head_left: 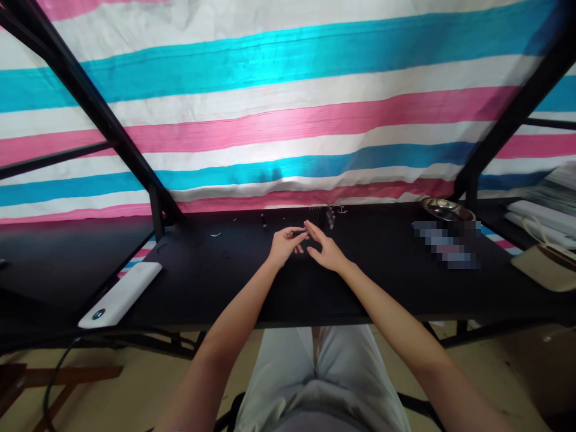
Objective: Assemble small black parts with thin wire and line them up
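Observation:
My left hand (283, 247) is over the black table, fingers pinched round a small dark piece (297, 233) too small to name. Close by on the right, my right hand (328, 251) has its fingers stretched out and its thumb apart. Its fingertips meet the left hand's fingertips by the dark piece; whether they touch the piece, I cannot tell. Beyond my hands stands a small dark cylinder (263, 220). A group of small greyish pieces (331, 217) lies behind my right hand, with thin white bits (342, 210) beside it.
On the black table (216, 288), a white device with a round dark display (123, 293) lies at left. A shiny metal dish (447, 210) and a blurred-out item (445, 245) lie at right, near a beige bag (544, 265). Black frame bars (99, 114) and striped sheeting (288, 72) rise behind.

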Tool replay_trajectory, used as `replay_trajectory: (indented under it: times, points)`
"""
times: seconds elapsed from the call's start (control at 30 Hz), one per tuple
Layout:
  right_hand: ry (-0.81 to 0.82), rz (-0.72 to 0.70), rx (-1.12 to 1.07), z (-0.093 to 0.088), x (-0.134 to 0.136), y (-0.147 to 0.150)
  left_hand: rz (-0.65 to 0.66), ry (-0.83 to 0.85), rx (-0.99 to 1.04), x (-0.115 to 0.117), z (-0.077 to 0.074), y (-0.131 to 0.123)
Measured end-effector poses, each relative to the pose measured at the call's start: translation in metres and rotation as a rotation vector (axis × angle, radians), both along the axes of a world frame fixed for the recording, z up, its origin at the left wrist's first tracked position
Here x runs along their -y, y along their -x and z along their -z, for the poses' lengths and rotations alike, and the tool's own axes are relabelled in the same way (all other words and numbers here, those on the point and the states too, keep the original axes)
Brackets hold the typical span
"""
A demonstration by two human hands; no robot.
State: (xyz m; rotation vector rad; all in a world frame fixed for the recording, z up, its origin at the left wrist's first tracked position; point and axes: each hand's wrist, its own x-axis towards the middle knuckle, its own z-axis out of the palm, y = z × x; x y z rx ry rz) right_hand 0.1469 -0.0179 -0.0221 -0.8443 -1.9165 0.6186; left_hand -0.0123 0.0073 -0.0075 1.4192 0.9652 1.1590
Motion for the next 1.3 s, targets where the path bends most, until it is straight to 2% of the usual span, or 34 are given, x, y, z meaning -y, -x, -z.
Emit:
replay_trajectory:
  times: [0.1,0.23,0.33,0.43,0.6,0.73,0.87,1.0,1.3]
  points:
    - [0.022,0.015,0.034,-0.001,0.000,-0.001,-0.054,-0.059,-0.150,-0.001,0.002,0.002]
    - [0.007,0.106,0.043,-0.004,-0.001,-0.004,-0.238,-0.149,-0.456,-0.008,0.001,0.010]
    - [-0.002,0.155,0.032,-0.005,-0.003,-0.008,-0.354,-0.151,-0.660,-0.021,-0.004,0.021]
    - [-0.006,0.162,0.031,-0.003,-0.005,-0.009,-0.385,-0.132,-0.829,-0.036,-0.010,0.030]
    - [-0.012,0.140,0.034,-0.002,-0.006,-0.007,-0.346,-0.044,-1.056,-0.056,-0.011,0.037]
    - [-0.032,0.143,0.036,-0.002,-0.006,-0.007,-0.334,-0.028,-1.103,-0.062,-0.003,0.036]
    - [-0.049,0.135,0.040,-0.004,-0.005,-0.007,-0.437,-0.039,-1.103,-0.062,0.004,0.037]
    - [-0.038,0.144,0.047,-0.005,-0.003,-0.006,-0.534,-0.008,-1.119,-0.063,0.005,0.040]
    - [-0.064,0.163,0.036,-0.007,-0.003,-0.007,-0.584,-0.015,-1.135,-0.073,0.006,0.040]
